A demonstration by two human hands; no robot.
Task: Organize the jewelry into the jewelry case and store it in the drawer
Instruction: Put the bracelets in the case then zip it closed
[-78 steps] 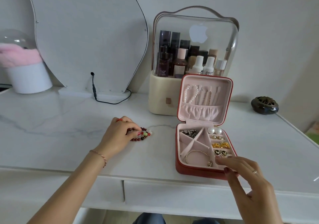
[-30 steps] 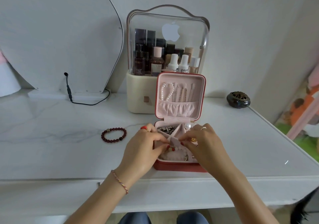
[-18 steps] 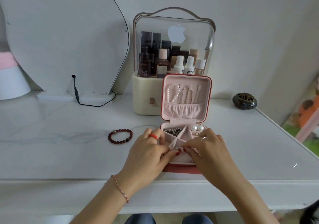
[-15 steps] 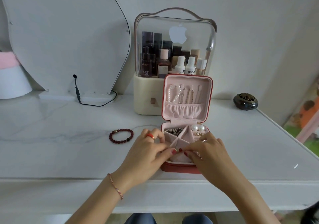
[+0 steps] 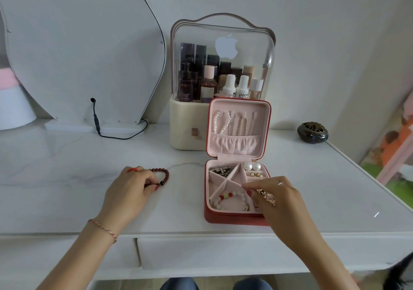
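The red jewelry case (image 5: 234,219) stands open near the desk's front edge, its pink lid (image 5: 239,142) upright with pearl strands hanging inside. A white-and-red bead bracelet (image 5: 232,194) lies in its front-left compartment, and pearl earrings (image 5: 252,167) sit at the back right. My right hand (image 5: 279,198) hovers over the case's right side, fingers loosely curled by the divider and holding nothing I can see. To the left, my left hand (image 5: 127,191) rests on the desk with its fingers closed on a dark red bead bracelet (image 5: 164,174). The white drawer front (image 5: 201,251) below is closed.
A cream cosmetics organizer (image 5: 190,133) with a clear dome stands directly behind the case. A large mirror (image 5: 78,44) with a black cable (image 5: 96,120) leans at the back left. A dark round ornament (image 5: 312,132) sits at the back right near the desk's angled right edge.
Both hands were together over the case's front compartment. My left hand has since moved left to the dark red bracelet, leaving the white-and-red bracelet in the case; my right hand stays over the case.
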